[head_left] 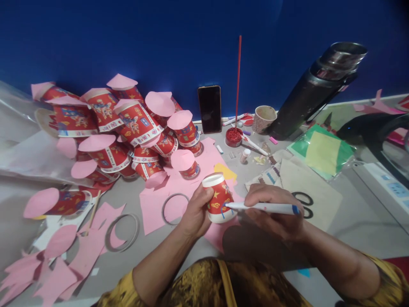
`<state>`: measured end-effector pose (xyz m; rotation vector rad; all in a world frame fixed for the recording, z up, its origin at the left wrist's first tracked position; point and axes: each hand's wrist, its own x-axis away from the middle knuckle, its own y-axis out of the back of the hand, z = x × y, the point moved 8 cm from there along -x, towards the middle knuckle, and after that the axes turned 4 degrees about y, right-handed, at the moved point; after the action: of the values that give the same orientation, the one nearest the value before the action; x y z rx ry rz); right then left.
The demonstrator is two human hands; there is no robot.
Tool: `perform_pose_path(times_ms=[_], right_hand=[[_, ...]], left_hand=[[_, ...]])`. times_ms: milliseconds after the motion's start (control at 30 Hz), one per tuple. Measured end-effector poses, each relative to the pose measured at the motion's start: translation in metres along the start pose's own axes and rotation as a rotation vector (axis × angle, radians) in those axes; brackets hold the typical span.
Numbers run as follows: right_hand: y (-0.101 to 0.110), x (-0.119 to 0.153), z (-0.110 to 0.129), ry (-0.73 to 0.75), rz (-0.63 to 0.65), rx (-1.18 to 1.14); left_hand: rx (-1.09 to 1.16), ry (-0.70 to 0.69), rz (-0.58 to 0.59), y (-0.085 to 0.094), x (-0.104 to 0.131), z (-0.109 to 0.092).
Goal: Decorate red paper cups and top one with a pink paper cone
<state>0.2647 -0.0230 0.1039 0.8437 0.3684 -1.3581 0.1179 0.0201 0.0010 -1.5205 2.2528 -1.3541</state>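
Observation:
In my left hand (194,213) is a red paper cup (217,197) with gold stars and a white band at each end, held tilted. My right hand (276,211) grips a white marker (266,207) with a blue end. The marker's tip touches or nearly touches the cup's side, where a few blue lines show. Pink paper sheets (156,209) lie under and behind the cup. Black scissor handles (303,199) show just past my right hand; their blades are hidden.
A heap of red cups with pink paper cone tops (134,123) fills the back left. A phone (210,109) leans on the blue wall. A black thermos (315,89) stands back right. Tape rings (122,233) and pink scraps (60,277) lie front left.

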Motion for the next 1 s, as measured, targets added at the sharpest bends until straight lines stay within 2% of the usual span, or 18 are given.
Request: perform_pose_path(times_ms=[500,1000], right_hand=[[-0.0024,-0.0018,0.0004,-0.024,0.045,-0.036],[0.0042,-0.0012,0.0026,0.010,-0.039,0.031]], left_hand=[[-0.019,-0.013,-0.022,0.0014,0.0001,-0.0009],[0.034,0.024,-0.003,0.0016,0.0014,0.0011]])
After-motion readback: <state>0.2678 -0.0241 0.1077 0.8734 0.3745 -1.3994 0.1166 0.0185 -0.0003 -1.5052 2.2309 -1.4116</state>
